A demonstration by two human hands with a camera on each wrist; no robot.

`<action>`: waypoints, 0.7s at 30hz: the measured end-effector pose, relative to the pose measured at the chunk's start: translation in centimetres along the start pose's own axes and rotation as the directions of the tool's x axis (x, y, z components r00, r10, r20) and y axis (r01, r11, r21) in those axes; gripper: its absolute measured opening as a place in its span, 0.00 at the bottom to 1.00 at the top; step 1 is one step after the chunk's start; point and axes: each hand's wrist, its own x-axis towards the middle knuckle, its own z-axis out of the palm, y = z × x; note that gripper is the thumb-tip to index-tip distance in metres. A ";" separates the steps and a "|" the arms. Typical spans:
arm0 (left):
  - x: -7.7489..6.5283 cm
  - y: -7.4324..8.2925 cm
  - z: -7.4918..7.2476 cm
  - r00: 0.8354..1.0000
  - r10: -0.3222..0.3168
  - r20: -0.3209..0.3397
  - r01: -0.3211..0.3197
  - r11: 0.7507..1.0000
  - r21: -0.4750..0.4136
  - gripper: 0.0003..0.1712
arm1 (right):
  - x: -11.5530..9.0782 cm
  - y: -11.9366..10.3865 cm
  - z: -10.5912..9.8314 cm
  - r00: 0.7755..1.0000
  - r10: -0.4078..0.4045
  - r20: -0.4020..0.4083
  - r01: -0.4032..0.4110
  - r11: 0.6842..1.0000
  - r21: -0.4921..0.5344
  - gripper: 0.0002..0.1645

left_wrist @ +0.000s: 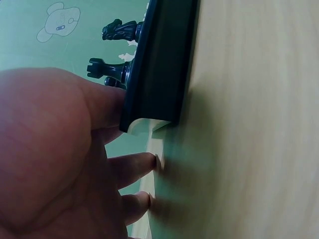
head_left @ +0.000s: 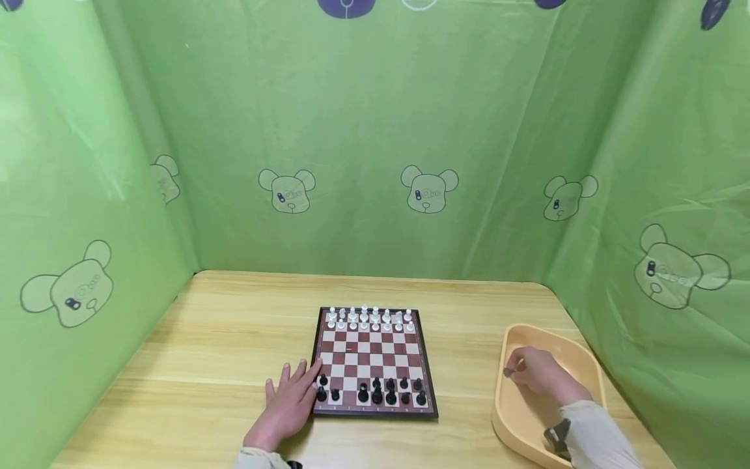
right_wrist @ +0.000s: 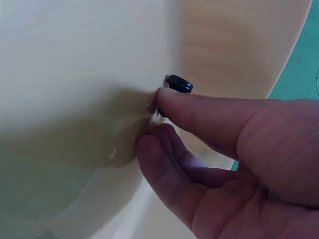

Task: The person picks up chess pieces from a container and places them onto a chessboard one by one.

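A chessboard (head_left: 363, 360) with dark red and white squares lies on the table. My left hand (head_left: 287, 402) rests at its left edge, fingers spread, with the thumb by the near-left corner close to a black rook (left_wrist: 107, 68). To the right, my right hand (head_left: 541, 374) reaches into an orange plastic basin (head_left: 504, 417). Its thumb and fingers pinch a small black chess piece (right_wrist: 179, 83) low by the basin's wall; the thumb covers part of the piece, so its kind is hidden.
White chess pieces (head_left: 364, 318) fill the two far rows of the board. Several black chess pieces (head_left: 390, 396) stand in the two near rows, with gaps among them. Green curtains (head_left: 363, 143) enclose the wooden table (head_left: 234, 326) at the back and sides.
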 end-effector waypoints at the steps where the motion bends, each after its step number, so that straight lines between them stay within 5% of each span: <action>1: 0.0 0.0 0.0 1.000 -0.001 0.001 0.001 1.000 0.000 0.28 | 0.0 0.0 0.0 1.000 0.005 0.000 -0.005 1.000 0.000 0.08; 21: 0.1 -0.3 0.4 1.000 0.009 -0.015 -0.009 1.000 -0.016 0.28 | -0.3 -0.2 -1.4 0.997 0.042 -0.059 -0.042 0.999 0.000 0.08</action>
